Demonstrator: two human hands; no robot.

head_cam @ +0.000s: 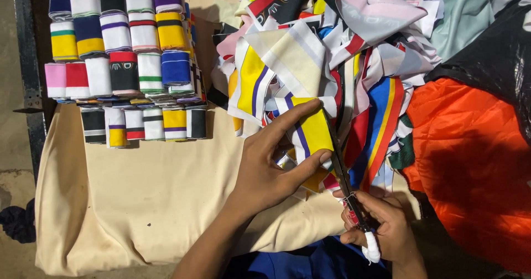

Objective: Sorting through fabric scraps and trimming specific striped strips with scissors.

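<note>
Right, head view: left hand [265, 174] pinches a yellow fabric strip [314, 129] with purple and white stripes, index finger stretched along its top edge, thumb pressed against its lower edge, fingers closed on the cloth. Strip sits at the near edge of a big loose pile of striped fabric offcuts [343, 46], just right of the fingers. Right hand [381, 226] is wrapped around the handles of dark scissors [343, 174], fingers curled tight; white tape or cloth wraps the handle end. Blades run up along the strip's right edge, touching it; can't tell how far the blades are parted.

Upper left on the bench: folded striped cloth bundles [124, 57] stacked in neat rows, bands of yellow, navy, red, white, pink, black. All lies on a cream cloth [149, 201] covering the bench. Right side: orange fabric [470, 163] with a black plastic sheet [498, 57] above it, pale green cloth [464, 13] at top. Blue fabric [298, 265] at bottom edge.
</note>
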